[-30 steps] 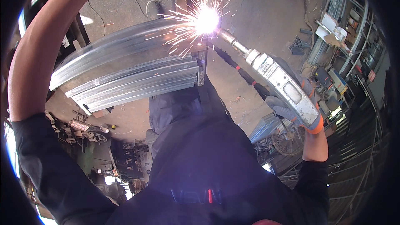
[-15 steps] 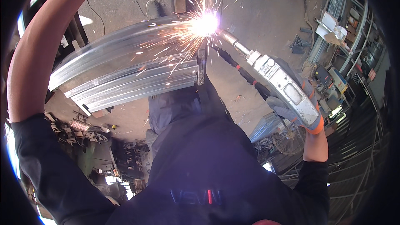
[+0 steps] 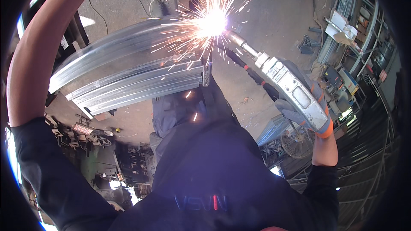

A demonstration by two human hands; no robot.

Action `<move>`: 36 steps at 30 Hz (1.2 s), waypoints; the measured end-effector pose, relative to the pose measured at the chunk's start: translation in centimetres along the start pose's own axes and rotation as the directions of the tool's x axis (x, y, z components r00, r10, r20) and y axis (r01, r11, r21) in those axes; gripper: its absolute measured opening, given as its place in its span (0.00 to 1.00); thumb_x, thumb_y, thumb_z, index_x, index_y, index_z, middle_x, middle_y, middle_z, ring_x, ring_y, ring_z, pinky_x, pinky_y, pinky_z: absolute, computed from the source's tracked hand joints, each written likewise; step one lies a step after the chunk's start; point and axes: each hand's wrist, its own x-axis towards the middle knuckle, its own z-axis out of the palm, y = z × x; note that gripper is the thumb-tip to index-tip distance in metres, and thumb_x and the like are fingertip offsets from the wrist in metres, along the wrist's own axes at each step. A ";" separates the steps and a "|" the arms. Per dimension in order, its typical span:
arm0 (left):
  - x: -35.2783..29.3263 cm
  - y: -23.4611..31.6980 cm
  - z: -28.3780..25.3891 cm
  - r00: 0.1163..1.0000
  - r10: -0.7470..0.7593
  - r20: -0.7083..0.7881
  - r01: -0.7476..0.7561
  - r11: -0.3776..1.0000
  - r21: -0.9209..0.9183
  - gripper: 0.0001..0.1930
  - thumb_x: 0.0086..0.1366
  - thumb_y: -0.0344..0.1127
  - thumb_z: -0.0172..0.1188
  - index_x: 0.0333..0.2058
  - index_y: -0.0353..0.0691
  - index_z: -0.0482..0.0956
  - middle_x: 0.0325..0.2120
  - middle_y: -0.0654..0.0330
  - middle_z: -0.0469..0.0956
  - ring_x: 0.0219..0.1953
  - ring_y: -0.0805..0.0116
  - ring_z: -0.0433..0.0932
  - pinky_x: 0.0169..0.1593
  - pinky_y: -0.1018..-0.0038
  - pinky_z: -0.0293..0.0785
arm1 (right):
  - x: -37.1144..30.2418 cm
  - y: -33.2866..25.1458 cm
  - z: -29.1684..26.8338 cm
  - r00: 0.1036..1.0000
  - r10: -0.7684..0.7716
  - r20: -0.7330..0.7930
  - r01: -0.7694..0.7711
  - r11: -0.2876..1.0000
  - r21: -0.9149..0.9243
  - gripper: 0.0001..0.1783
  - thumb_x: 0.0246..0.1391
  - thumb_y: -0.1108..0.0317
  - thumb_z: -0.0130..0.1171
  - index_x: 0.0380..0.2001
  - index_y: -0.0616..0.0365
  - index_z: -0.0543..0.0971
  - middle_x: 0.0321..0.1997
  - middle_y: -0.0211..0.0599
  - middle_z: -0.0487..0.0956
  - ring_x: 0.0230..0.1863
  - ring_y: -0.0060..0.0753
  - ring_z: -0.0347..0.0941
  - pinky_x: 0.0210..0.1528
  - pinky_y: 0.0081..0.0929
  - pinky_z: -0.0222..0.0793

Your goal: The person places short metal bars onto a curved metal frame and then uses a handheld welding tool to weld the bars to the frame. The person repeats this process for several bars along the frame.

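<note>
My right hand (image 3: 318, 95), in a grey glove with an orange cuff, is closed around a silver welding gun (image 3: 294, 89). The gun's nozzle points up and left at a blazing white weld spot, and sparks fly out all around it. Glare hides the joint itself. Metal tubing (image 3: 124, 38) runs left from the spot in a curved-looking length. Just nearer to me, several silver metal lengths (image 3: 141, 87) lie side by side against a dark upright bar (image 3: 206, 70). My left arm reaches up the left side; its hand is beyond the top edge, with only a sliver of orange showing.
A dark cable with red bands (image 3: 252, 76) hangs beside the gun. Metal lengths (image 3: 334, 30) and a cluttered rack (image 3: 364, 25) stand at the right. A round fan (image 3: 296, 143) is at the lower right. Tools and scraps (image 3: 92, 134) lie at the lower left.
The sparks now burst wider, more upward and to the right, and the glare covers more of the metal above. Both arms and the gun look almost unmoved.
</note>
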 end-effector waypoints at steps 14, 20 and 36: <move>0.4 0.6 -0.8 0.984 -0.159 0.074 0.165 0.983 -0.080 0.21 0.64 0.47 0.61 0.48 0.39 0.83 0.40 0.48 0.84 0.41 0.55 0.85 0.46 0.58 0.82 | -0.9 -0.7 0.3 0.919 0.391 -0.045 -0.264 0.698 0.666 0.37 0.69 0.56 0.53 0.77 0.51 0.56 0.71 0.70 0.62 0.34 0.30 0.76 0.27 0.20 0.75; 0.3 0.9 -1.3 0.979 -0.187 0.084 0.196 0.974 -0.113 0.22 0.63 0.50 0.61 0.47 0.39 0.84 0.39 0.48 0.85 0.40 0.56 0.85 0.45 0.59 0.82 | -1.1 0.1 -0.1 0.934 0.358 -0.003 -0.237 0.623 0.746 0.36 0.70 0.58 0.52 0.76 0.51 0.56 0.69 0.69 0.65 0.30 0.27 0.75 0.22 0.19 0.74; 0.1 2.4 -3.2 0.955 -0.274 0.114 0.293 0.930 -0.220 0.26 0.62 0.57 0.62 0.44 0.38 0.86 0.36 0.49 0.85 0.37 0.57 0.85 0.43 0.60 0.81 | -0.6 0.1 0.3 0.968 0.253 0.000 -0.200 0.765 0.613 0.45 0.63 0.55 0.64 0.76 0.54 0.55 0.66 0.64 0.68 0.28 0.27 0.73 0.21 0.18 0.72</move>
